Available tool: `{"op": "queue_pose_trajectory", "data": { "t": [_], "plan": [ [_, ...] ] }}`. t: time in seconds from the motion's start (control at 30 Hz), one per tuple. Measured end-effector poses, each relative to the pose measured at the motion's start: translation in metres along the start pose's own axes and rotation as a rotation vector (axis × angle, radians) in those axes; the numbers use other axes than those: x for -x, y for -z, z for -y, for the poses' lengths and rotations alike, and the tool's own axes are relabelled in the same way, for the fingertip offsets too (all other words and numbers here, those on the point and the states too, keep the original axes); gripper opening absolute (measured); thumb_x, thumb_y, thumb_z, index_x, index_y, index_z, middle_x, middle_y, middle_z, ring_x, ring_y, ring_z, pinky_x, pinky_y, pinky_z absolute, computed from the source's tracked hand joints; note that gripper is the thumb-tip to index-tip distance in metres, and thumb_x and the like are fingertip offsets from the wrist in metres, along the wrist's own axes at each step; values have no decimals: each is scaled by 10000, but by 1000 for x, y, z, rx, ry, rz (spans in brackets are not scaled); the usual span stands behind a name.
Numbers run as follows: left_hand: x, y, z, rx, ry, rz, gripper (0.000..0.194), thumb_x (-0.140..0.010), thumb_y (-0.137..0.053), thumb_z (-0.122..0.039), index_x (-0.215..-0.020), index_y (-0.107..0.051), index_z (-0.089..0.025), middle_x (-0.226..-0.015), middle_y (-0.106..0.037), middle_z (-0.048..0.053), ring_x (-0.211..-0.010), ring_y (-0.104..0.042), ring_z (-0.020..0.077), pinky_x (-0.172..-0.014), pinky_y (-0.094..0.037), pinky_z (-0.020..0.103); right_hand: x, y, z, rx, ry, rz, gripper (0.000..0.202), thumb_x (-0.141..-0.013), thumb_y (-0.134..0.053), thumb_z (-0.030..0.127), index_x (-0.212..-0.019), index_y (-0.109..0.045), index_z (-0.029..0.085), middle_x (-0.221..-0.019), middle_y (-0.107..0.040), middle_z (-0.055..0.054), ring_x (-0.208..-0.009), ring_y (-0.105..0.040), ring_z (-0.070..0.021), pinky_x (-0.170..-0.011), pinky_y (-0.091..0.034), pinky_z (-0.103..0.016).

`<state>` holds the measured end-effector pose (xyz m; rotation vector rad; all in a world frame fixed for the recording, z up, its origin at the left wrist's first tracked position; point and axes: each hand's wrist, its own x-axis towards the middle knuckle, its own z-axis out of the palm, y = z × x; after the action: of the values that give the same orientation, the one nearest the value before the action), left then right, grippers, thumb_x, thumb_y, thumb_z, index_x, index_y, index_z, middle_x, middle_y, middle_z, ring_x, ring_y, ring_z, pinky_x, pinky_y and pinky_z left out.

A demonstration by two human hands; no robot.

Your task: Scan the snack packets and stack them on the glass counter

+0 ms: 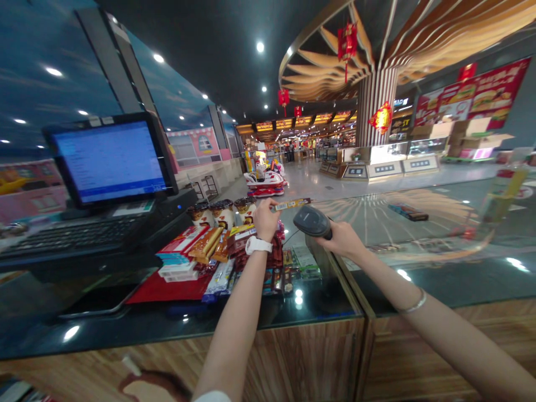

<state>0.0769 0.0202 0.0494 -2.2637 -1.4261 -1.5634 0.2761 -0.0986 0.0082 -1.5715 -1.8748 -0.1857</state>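
My left hand (pixel 266 220), a white watch on its wrist, pinches one end of a thin yellow packaged bar (pixel 293 204), whose barcode label shows near the fingers. The fingers of my right hand (pixel 338 239) are wrapped round the handle of a dark barcode scanner (pixel 310 221). Its head points left toward the bar, with a small gap between them. Below my left hand lies a pile of packaged snacks (pixel 274 254), among them orange packets (pixel 211 245) and small red-and-white boxes (pixel 183 245). Several lidded cups (pixel 221 213) stand behind the pile.
A monitor (pixel 109 159) and a black keyboard (pixel 79 234) stand at the left. A dark flat tray (pixel 100 296) lies in front of them. On the glass counter (pixel 360 195) at the right lies a dark blue-and-brown packet (pixel 408 212). A bottle-like dispenser (pixel 502 190) stands farther right.
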Motion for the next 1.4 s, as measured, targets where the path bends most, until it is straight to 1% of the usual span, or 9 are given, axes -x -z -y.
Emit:
{"op": "queue_pose_trajectory", "data": {
  "t": [0.23,0.4,0.53,0.67,0.83,0.97,1.23,1.33,1.4],
  "plan": [
    [-1,-1,3,25,3,-14,137,-727,-720,-152,-815,-638,-218,-910,-680,21,-857,-636,192,-794,-469,305,-4,-1,-6,46,-6,65,444,-826,-597,460,-1184,-625,199,-936,-750,-108,-894,-702,-310,-734,-483,-320],
    [-3,1,2,45,12,-12,127,-731,-713,-151,-815,-637,-209,-910,-679,22,-852,-635,188,-803,-468,306,-8,-2,-16,30,-2,152,487,-856,-599,430,-1284,-532,207,-1073,-724,-113,-968,-684,-295,-767,-468,-309],
    [-3,0,2,58,-3,-22,128,-730,-723,-159,-810,-635,-209,-902,-676,18,-844,-633,188,-803,-465,307,-10,-9,-27,-117,45,217,596,-865,-593,349,-1397,-395,164,-1207,-668,-145,-1080,-643,-281,-858,-465,-337],
    [-3,0,1,83,-34,-24,132,-730,-726,-148,-803,-633,-205,-893,-671,19,-847,-632,188,-810,-463,305,-13,-21,-40,-165,79,290,628,-827,-581,246,-1412,-380,137,-1318,-586,-171,-1198,-574,-273,-982,-426,-375],
    [-3,-1,1,103,-95,-2,132,-732,-723,-138,-811,-636,-200,-886,-660,17,-851,-627,181,-797,-462,287,-14,-36,-52,-92,119,369,620,-858,-595,323,-1405,-410,96,-1272,-572,-196,-1208,-557,-299,-1016,-415,-404],
    [-3,-2,2,95,-106,8,134,-742,-723,-143,-829,-637,-198,-893,-660,14,-856,-627,178,-806,-462,285,-11,-43,-53,-3,114,414,626,-875,-618,403,-1414,-430,144,-1239,-575,-177,-1165,-584,-316,-967,-449,-399],
    [-2,-1,-1,110,-117,10,127,-752,-724,-145,-831,-643,-202,-887,-664,11,-843,-632,178,-795,-465,285,-7,-43,-48,117,108,431,601,-897,-593,437,-1416,-459,167,-1188,-584,-171,-1110,-617,-321,-915,-462,-379],
    [-2,-2,0,117,-132,13,123,-753,-723,-143,-830,-644,-198,-876,-663,10,-835,-632,177,-786,-464,284,-7,-42,-46,99,103,364,662,-834,-662,436,-1416,-459,196,-1227,-571,-148,-1090,-623,-311,-912,-459,-381],
    [-3,-3,1,119,-143,13,122,-751,-726,-147,-827,-644,-197,-873,-665,9,-833,-632,177,-784,-465,284,-9,-40,-45,50,112,268,664,-799,-689,424,-1388,-475,205,-1272,-554,-135,-1090,-619,-297,-913,-462,-380]
  ]
}}
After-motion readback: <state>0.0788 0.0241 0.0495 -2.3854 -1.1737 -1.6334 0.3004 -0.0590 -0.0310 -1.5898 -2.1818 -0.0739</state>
